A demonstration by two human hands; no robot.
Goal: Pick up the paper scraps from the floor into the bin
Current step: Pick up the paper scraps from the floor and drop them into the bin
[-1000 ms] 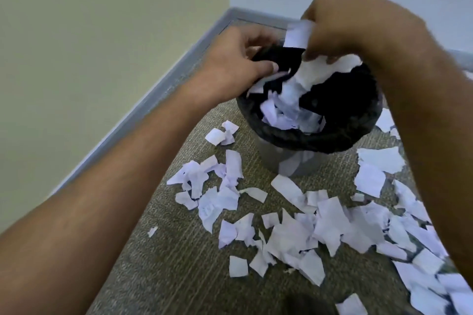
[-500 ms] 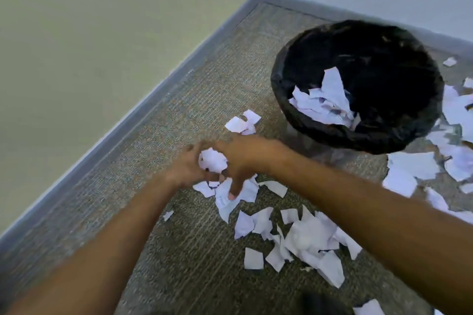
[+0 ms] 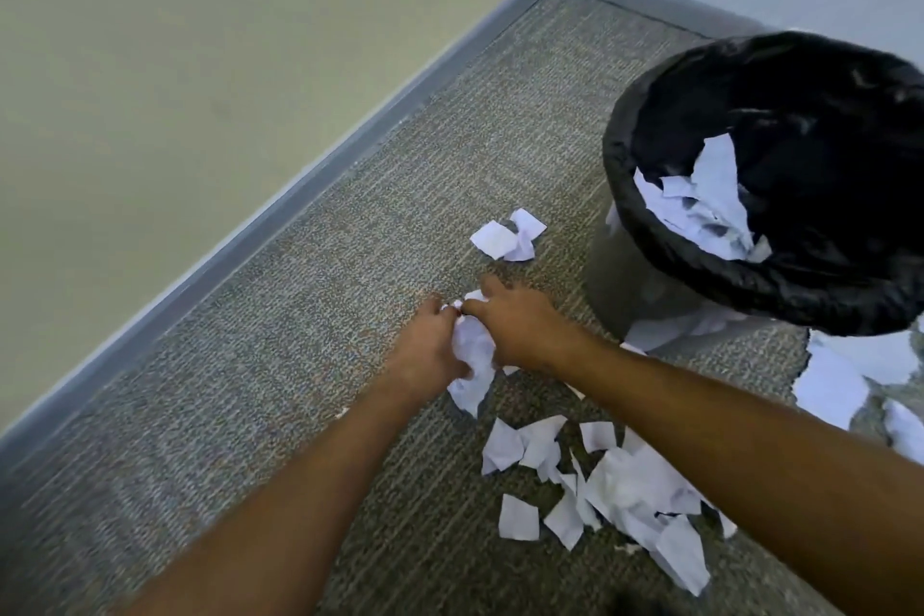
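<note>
My left hand (image 3: 427, 350) and my right hand (image 3: 520, 328) meet low over the carpet and together grip a bunch of white paper scraps (image 3: 472, 358), squeezed between them. The bin (image 3: 650, 235), lined with a black bag and holding several scraps (image 3: 700, 205), stands to the right of my hands. More white scraps lie on the floor: a small pair (image 3: 507, 238) beyond my hands, a heap (image 3: 615, 490) under my right forearm, and larger pieces (image 3: 840, 375) right of the bin.
Grey-brown carpet (image 3: 350, 240) covers the floor. A grey skirting board (image 3: 280, 210) runs along the pale green wall on the left and meets a white wall at the far corner behind the bin.
Both hands have come down from the bin's mouth to the floor and gathered a scrap cluster between them. The view has shifted left, so the bin now sits at the right edge.
</note>
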